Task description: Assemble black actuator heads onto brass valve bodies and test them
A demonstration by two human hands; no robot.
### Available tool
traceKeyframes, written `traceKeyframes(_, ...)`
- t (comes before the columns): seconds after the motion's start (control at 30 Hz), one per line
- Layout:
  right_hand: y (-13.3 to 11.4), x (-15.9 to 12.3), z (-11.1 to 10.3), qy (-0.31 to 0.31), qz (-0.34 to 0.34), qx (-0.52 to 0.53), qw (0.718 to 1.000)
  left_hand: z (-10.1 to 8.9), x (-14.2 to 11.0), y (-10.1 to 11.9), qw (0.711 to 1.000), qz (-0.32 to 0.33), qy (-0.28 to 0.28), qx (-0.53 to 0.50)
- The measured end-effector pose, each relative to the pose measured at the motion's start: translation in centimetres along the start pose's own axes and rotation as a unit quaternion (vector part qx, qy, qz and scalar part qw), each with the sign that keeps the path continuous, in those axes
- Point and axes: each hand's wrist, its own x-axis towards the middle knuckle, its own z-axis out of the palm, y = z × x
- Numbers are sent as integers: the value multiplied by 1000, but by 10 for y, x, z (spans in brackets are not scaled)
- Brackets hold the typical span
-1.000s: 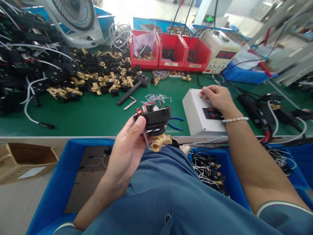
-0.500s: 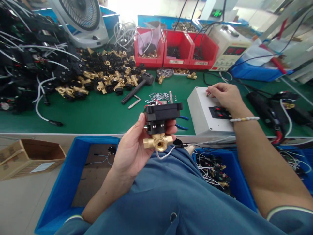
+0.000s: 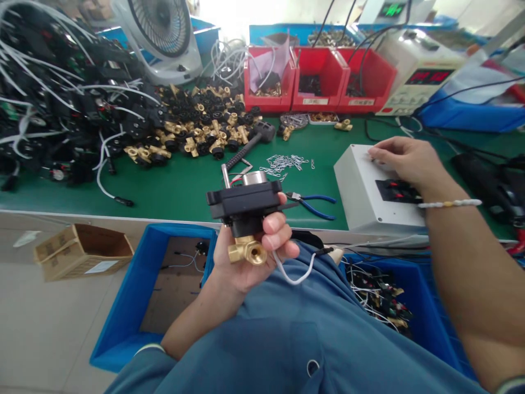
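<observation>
My left hand [image 3: 250, 257] grips a motorised valve [image 3: 245, 210]: a black actuator housing on top, a brass three-way fitting below, a white wire trailing from it. I hold it above my lap, in front of the bench edge. My right hand [image 3: 406, 160] rests on the top of a white test box [image 3: 361, 191], fingers curled with the fingertips pressed on its far left part, next to a black terminal block. A beaded bracelet circles that wrist.
On the green bench lie blue-handled pliers [image 3: 314, 201], a heap of wire clips [image 3: 285, 162], a black mallet [image 3: 250, 143] and a pile of brass-and-black valves [image 3: 197, 128]. Red bins [image 3: 318, 82], a power supply [image 3: 422, 74] and a fan [image 3: 162, 35] stand behind. Blue crates [image 3: 135, 290] sit below.
My left hand has turned the valve and drawn it lower and left, so the brass fitting now faces me. My right hand stays on the white box.
</observation>
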Motion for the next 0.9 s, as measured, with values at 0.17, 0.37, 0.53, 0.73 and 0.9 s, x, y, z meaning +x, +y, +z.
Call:
traceKeyframes(0.17,5,5,1,-9,-3,-12,1000,-3,-2,-2,998,-14,-38,44)
traceKeyframes(0.37,2,8,6,22,-5,-22,1000,-1,-2,0,992,-33,-119,-13)
traceKeyframes(0.53,-3,3,5,43,-3,-2,999,-8,0,0,990,-9,-138,-16)
traceKeyframes(0.73,-6,0,4,42,-5,24,999,-9,1,-2,984,-1,-176,-2)
traceKeyframes(0.9,-7,1,4,44,-3,39,998,-2,2,-2,986,12,-160,38)
